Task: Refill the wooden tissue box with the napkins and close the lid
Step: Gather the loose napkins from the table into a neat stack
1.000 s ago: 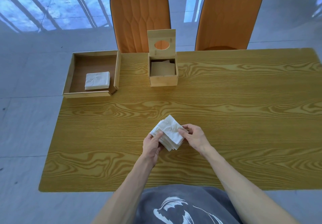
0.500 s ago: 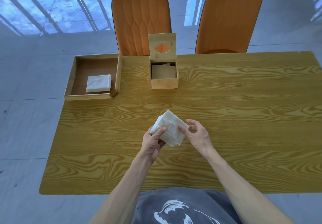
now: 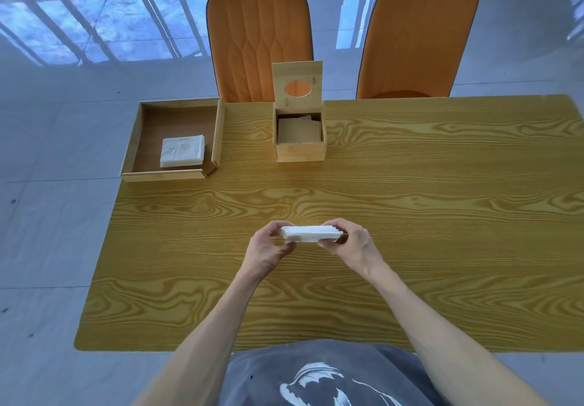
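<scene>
Both hands hold a stack of white napkins (image 3: 311,234) edge-on above the middle of the wooden table. My left hand (image 3: 268,249) grips its left end and my right hand (image 3: 350,243) grips its right end. The wooden tissue box (image 3: 300,149) stands at the far side of the table. Its lid (image 3: 297,87), with an oval hole, is raised upright. A brownish sheet lies inside the box.
A shallow wooden tray (image 3: 177,174) sits at the table's far left corner with a second stack of white napkins (image 3: 182,150) in it. Two orange chairs (image 3: 259,42) stand behind the table (image 3: 410,216). Glossy tiled floor surrounds it.
The napkin stack was tilted with its face towards me; it now lies flat and edge-on between both hands. The camera view has shifted slightly.
</scene>
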The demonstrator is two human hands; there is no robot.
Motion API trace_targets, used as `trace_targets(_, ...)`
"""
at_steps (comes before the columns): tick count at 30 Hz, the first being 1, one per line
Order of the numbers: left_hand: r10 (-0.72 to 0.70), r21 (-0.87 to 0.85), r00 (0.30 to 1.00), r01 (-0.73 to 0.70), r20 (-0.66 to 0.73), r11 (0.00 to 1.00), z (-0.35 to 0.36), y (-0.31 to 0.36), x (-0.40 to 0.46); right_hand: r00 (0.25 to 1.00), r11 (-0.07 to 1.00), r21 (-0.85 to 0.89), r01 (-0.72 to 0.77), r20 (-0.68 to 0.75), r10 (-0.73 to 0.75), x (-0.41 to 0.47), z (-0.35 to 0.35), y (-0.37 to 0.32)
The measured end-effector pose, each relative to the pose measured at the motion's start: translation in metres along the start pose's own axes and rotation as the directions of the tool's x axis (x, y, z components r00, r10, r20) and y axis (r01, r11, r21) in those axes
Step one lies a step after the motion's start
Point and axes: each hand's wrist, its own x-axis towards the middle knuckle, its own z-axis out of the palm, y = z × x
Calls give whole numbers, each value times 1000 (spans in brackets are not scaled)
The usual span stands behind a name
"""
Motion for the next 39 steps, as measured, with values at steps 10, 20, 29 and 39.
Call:
trace_targets(10,28,55,1000,-28,-11,998,5,3,-2,996,997,-57,42,-70,-46,-5,5,-2)
trace_targets(20,6,73,1000,-7,5,997,19,4,-2,997,998,49,45,56,-48,-3,16,-2)
trace_targets(29,36,1,999,-36,-34,999,14,9,-2,1000,990,138,7,-30,-2,-2,7,-2)
trace_targets(39,35,24,999,-35,5,999,9,11,1,998,991,131,-28,-51,35,-3,7,4)
